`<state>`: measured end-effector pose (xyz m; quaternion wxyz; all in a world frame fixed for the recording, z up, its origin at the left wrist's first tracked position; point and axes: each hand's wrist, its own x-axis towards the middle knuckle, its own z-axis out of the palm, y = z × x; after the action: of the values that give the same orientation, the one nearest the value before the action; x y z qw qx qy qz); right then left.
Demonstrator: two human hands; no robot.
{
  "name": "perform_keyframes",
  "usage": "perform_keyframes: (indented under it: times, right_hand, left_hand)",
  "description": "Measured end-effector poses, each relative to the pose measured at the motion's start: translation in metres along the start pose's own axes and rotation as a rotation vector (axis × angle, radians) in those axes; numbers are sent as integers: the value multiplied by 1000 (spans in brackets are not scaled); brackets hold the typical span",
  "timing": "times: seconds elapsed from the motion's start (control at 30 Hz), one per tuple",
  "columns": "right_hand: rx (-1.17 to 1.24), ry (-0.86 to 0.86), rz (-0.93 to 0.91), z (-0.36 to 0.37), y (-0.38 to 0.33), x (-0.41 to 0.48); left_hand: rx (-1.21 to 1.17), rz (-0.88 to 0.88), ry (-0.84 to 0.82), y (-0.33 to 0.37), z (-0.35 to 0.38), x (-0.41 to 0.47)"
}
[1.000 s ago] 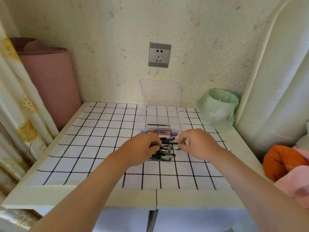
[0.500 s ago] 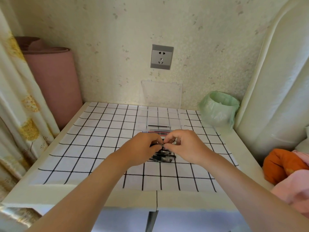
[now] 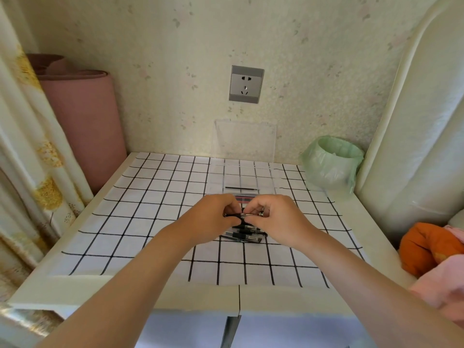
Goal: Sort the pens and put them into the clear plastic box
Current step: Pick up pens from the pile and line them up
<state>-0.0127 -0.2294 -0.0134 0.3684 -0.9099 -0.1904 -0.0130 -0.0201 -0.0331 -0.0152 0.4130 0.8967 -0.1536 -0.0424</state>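
Observation:
Several black pens [image 3: 244, 234] lie in a small pile on the checked tablecloth, just below my hands. My left hand [image 3: 213, 217] and my right hand [image 3: 276, 218] meet above the pile, both pinching one pen [image 3: 244, 215] held level between them. The clear plastic box [image 3: 241, 182] stands open right behind my hands, with a dark pen [image 3: 241, 188] lying in it and red pens [image 3: 244, 197] at its front edge. Its clear lid [image 3: 244, 139] leans upright against the wall.
A small bin lined with a green bag [image 3: 331, 162] stands at the back right of the table. A pink rolled mat [image 3: 82, 121] and a curtain [image 3: 30, 136] are on the left. Orange and pink cloth [image 3: 426, 249] lies to the right. A wall socket [image 3: 246, 84] is above the box.
My right hand has moved left to meet my left hand, and both have lifted one pen off the pile.

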Motion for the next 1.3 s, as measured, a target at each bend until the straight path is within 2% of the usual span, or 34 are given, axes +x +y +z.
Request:
perform_keyframes:
  times: [0.17, 0.4, 0.6, 0.77, 1.03, 1.3]
  right_hand:
    - [31, 31, -9, 2, -1, -1]
    - [30, 3, -13, -1, 2, -2]
    - [-42, -97, -21, -4, 6, -2]
    - [-49, -54, -6, -4, 6, -2]
    - [-114, -146, -7, -6, 5, -1]
    - [-108, -125, -12, -8, 4, -1]
  left_hand:
    - [-53, -25, -5, -5, -3, 1]
    - [22, 4, -35, 0, -2, -1]
    - [62, 30, -30, -2, -1, 0]
    - [114, 42, 0, 0, 1, 0]
    - [160, 77, -45, -2, 1, -1]
    - [137, 90, -37, -1, -1, -1]
